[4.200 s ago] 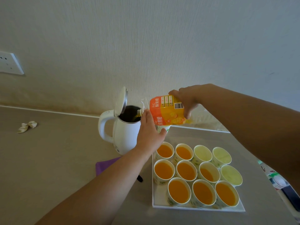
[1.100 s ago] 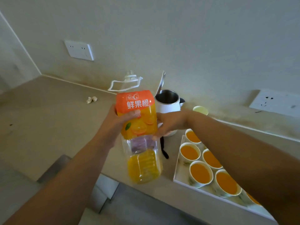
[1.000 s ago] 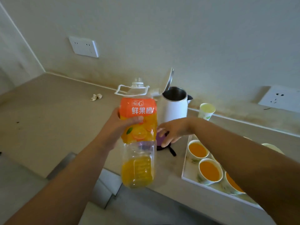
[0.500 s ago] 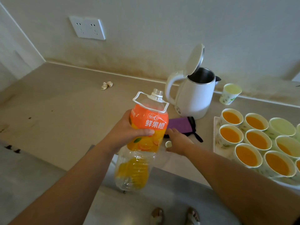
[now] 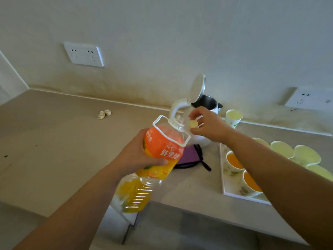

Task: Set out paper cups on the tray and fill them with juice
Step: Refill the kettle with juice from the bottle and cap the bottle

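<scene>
Half-empty at most, the bottle (image 5: 165, 147) should be light but squashy, so my left grip (image 5: 137, 154) wraps its labelled shoulder while my right grip (image 5: 209, 123) pinches the cap (image 5: 193, 124).

The kettle (image 5: 207, 103) stands on the bench (image 5: 54, 150), close against the wall (image 5: 162, 42). Just right of it sits a lone cup (image 5: 233, 118). Farther right and forward, the tray (image 5: 223, 177) carries the cups (image 5: 282, 148). A pouch (image 5: 189, 156) lies before the kettle, and a crumpled scrap (image 5: 104, 114) well to its left.
</scene>
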{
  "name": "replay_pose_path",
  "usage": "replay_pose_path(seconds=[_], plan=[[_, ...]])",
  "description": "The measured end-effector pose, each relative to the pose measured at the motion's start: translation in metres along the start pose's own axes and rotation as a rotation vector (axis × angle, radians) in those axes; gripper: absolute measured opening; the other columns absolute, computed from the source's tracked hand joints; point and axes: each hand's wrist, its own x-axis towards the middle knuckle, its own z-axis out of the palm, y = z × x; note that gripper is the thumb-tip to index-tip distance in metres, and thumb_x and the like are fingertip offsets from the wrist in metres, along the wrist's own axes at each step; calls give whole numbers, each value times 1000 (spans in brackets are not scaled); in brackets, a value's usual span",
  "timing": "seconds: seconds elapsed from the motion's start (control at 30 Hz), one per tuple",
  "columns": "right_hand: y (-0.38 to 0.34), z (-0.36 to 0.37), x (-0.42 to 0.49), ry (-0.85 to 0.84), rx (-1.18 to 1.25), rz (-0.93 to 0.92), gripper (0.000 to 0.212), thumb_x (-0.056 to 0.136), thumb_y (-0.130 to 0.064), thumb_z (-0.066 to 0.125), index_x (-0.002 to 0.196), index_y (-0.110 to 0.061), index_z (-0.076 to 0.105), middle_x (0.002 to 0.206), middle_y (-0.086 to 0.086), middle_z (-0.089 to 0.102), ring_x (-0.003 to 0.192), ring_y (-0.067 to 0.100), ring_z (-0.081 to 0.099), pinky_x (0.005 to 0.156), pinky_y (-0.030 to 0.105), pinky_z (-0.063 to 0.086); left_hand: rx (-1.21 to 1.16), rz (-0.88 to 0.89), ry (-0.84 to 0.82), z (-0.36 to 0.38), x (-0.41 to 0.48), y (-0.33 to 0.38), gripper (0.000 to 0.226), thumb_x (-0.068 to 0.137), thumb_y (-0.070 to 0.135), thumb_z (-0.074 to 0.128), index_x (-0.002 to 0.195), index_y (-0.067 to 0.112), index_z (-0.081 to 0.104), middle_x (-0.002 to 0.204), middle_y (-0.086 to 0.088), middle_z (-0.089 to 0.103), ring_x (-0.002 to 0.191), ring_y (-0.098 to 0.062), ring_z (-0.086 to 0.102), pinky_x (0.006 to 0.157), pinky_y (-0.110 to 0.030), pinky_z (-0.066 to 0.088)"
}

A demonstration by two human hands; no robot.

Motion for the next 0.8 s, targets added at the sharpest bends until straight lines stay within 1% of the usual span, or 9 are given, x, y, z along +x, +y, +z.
replay_pose_path(seconds=[0.17,0.23,0.33,0.43,0.53,0.6,0.67,0.73,0.8], plan=[[-44,-66,-4,-102,-172,-148,35,75,-6,72,100,-25,54,102,-3,66,82,10,58,72,13,45,68,114,11,4,16,23,96,32,51,83,117,47,40,114,18,58,102,2,58,82,-22,48],[-55,-79,-6,-131,-262,-191,35,78,-8,71,100,-26,51,106,-7,64,91,8,59,73,9,44,90,168,18,6,22,35,87,35,45,85,110,50,42,111,20,59,99,8,57,79,-17,46],[-64,-91,-7,-154,-383,-239,36,80,-9,69,103,-27,47,109,-9,60,101,13,58,83,20,48,106,228,22,10,32,48,82,41,36,88,108,52,44,107,24,60,94,16,56,75,-13,43],[-67,-100,-8,-161,-455,-268,40,81,-12,69,113,-25,50,112,-10,60,98,13,59,84,25,51,103,257,1,13,42,52,92,40,41,89,123,44,48,112,20,63,98,9,59,82,-22,48],[-70,-111,-8,-148,-447,-277,42,80,-11,69,117,-23,53,105,-16,61,91,3,56,75,8,46,91,264,-14,14,52,57,99,37,47,87,127,39,48,113,17,64,101,2,61,87,-30,52],[-71,-119,-7,-133,-450,-285,42,79,-9,70,115,-24,55,102,-20,61,86,-5,54,74,3,42,75,256,-44,14,55,62,100,35,49,87,126,39,48,112,15,65,101,-1,63,88,-32,53],[-73,-124,-6,-139,-467,-313,41,78,-9,72,113,-25,58,103,-22,61,84,-12,54,80,4,41,41,222,-117,10,58,66,98,36,47,88,125,38,49,112,12,67,100,-3,65,88,-35,54],[-76,-129,-5,-158,-477,-359,38,78,-8,73,110,-25,61,101,-23,60,83,-20,52,80,0,38,5,174,-241,3,62,73,94,41,40,89,126,36,49,112,9,69,100,-7,67,87,-36,55],[-78,-134,-5,-164,-466,-379,35,78,-9,74,104,-28,62,103,-19,63,85,-17,54,82,3,40,-31,155,-365,-2,65,80,90,47,34,88,128,32,50,114,4,69,103,-14,67,87,-38,56]])
